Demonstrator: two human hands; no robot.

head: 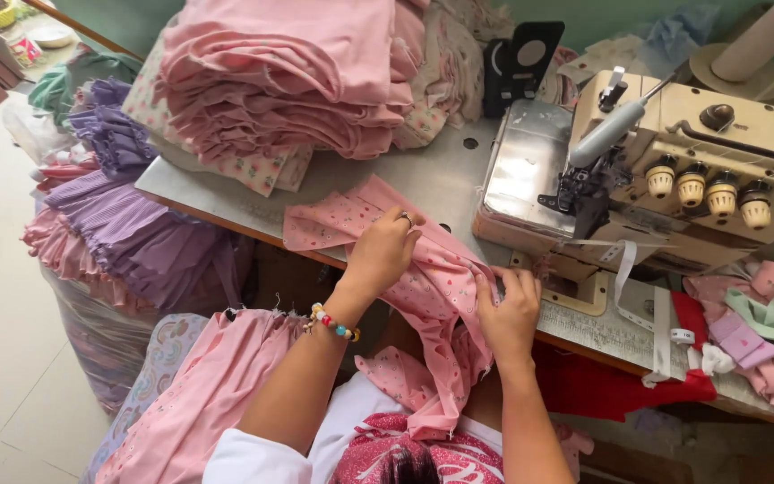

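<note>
At the bottom centre of the frame, the person's two bare arms reach up from a white sleeve toward a pink dotted cloth (423,296) that drapes from the grey surface (423,175) over its front edge and down to the lap. The left hand (382,251), with a ring and a beaded bracelet (333,323) at the wrist, has its fingers clamped on a bunched fold of the cloth in the middle of the frame. The right hand (508,309), just to the right of it, has its fingers closed on the same cloth near the surface's edge. Lower left, more pink fabric (199,394) lies over the lap. Just right of the hands sits a cream sewing machine (665,161) with four knobs. At the left, purple ruffled garments (136,224) hang in a heap. Farther up, at the top centre, a tall stack of folded pink cloth (288,81) rests on the surface.
</note>
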